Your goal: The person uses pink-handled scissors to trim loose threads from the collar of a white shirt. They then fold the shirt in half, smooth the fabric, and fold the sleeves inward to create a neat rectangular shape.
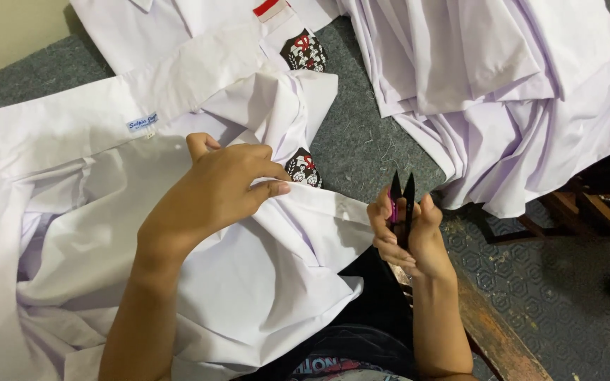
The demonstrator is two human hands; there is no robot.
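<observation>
A white shirt lies spread over my lap and the grey carpet. My left hand pinches a fold of its fabric near a sleeve that carries a round black, red and white patch. My right hand is closed around small black thread snips with a pink grip. Their two pointed blades stick up, a little apart, just right of the shirt's edge.
A second white shirt with the same kind of patch and a red and white tag lies beyond. A pile of white shirts sits at the upper right. A worn wooden edge runs beside patterned grey flooring.
</observation>
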